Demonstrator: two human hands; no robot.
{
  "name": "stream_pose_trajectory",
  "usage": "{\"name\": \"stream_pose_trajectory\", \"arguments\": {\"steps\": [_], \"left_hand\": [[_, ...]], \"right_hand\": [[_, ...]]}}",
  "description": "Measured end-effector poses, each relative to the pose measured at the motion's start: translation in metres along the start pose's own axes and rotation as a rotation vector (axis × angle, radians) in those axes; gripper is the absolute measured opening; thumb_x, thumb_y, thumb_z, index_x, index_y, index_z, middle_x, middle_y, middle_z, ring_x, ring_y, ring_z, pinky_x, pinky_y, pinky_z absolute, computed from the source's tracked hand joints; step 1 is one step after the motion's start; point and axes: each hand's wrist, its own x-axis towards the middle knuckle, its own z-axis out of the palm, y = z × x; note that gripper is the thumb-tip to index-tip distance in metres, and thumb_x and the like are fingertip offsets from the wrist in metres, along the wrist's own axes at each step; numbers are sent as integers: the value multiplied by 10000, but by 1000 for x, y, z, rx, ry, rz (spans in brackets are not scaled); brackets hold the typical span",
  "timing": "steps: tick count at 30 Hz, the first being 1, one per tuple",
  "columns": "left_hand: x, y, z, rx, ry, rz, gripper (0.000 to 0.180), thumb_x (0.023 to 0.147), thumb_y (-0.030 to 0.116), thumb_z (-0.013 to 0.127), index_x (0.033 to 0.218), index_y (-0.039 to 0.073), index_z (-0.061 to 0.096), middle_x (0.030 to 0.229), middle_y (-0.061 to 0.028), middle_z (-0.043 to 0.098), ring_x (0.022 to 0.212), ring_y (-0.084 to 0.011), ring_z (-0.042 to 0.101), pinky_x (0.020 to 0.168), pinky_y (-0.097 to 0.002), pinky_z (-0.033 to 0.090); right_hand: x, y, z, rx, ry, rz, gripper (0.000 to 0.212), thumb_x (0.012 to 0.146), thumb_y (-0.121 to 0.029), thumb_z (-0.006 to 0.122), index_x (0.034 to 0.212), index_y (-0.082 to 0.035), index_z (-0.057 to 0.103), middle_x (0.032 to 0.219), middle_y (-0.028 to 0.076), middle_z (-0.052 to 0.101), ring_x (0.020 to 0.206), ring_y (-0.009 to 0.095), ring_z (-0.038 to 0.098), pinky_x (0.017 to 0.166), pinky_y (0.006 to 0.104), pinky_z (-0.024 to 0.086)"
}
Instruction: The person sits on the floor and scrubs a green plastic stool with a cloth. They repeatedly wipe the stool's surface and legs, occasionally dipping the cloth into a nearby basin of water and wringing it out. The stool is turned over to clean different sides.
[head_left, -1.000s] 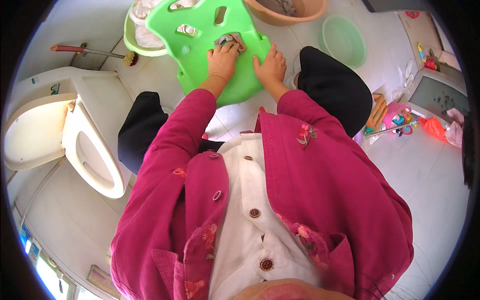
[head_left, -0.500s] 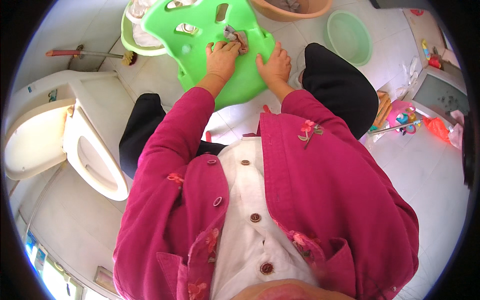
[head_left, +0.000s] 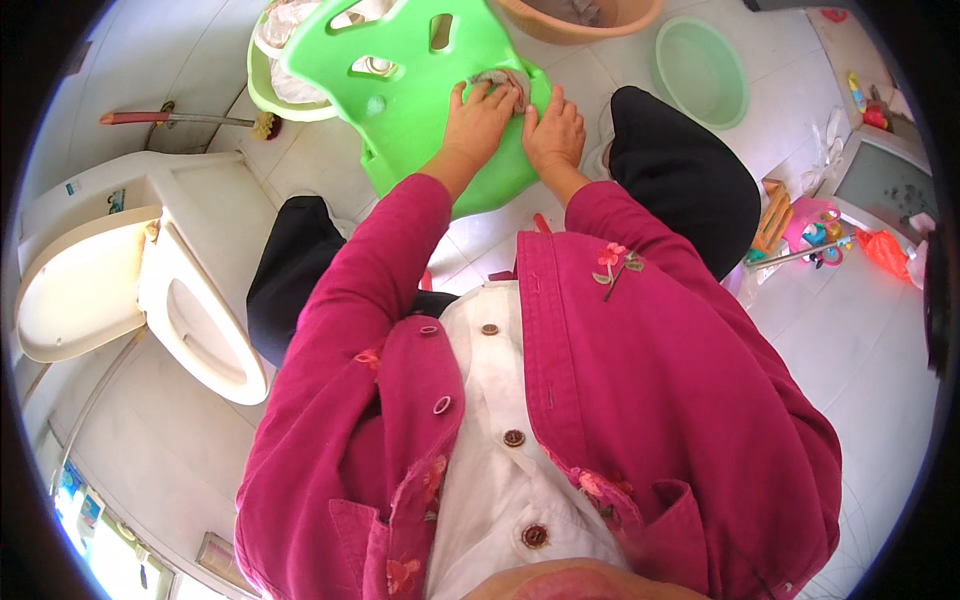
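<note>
And now a crumpled greyish cloth is half covered by the left hand, near the right edge of a moulded green plastic panel; whether it is gripped or only pinned by those bent fingers cannot be told. On that same edge the right hand is laid open, thumb spread, its palm hidden. The panel's far end is cut off, and so is the tan basin beyond. Three basins are counted: the tan one, a pale green basin at far right, and a light green tub at far left, partly screened by the panel. Pale floor tiles are spread around, and one white toilet is set at left.
</note>
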Motion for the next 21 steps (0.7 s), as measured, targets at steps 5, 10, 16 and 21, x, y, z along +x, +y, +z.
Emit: {"name": "stream_pose_trajectory", "arguments": {"steps": [5, 10, 16, 21], "left_hand": [[0, 32, -30, -15, -357, -135, 457, 890, 152, 583, 1345, 187, 548, 1318, -5, 630, 1144, -218, 590, 1066, -547, 331], [-69, 37, -22, -152, -170, 34, 391, 872, 139, 582, 1261, 167, 613, 1299, 16, 629, 1132, -209, 583, 1078, -574, 315], [2, 9, 3, -19, 6, -89, 429, 905, 147, 565, 1327, 225, 572, 1269, 51, 657, 1223, -216, 549, 1092, -583, 281], [-9, 36, -34, -18, -378, -194, 441, 897, 144, 583, 1338, 167, 561, 1290, 2, 655, 1182, -208, 569, 1099, -547, 286]], "right_hand": [[6, 2, -1, -7, 4, 8, 627, 928, -398, 574, 1443, -87, 398, 1237, 196, 564, 1127, 394, 550, 944, 496, 456], [0, 1, -7, 35, 4, 17, 623, 933, -411, 567, 1440, -87, 408, 1239, 192, 568, 1135, 396, 547, 948, 492, 456], [2, 3, 0, 35, 31, -1, 622, 938, -443, 554, 1433, -89, 423, 1231, 196, 568, 1124, 395, 549, 944, 495, 455], [4, 6, -1, 61, 0, 3, 637, 934, -454, 561, 1429, -82, 412, 1244, 195, 558, 1140, 386, 539, 954, 503, 443]]}}
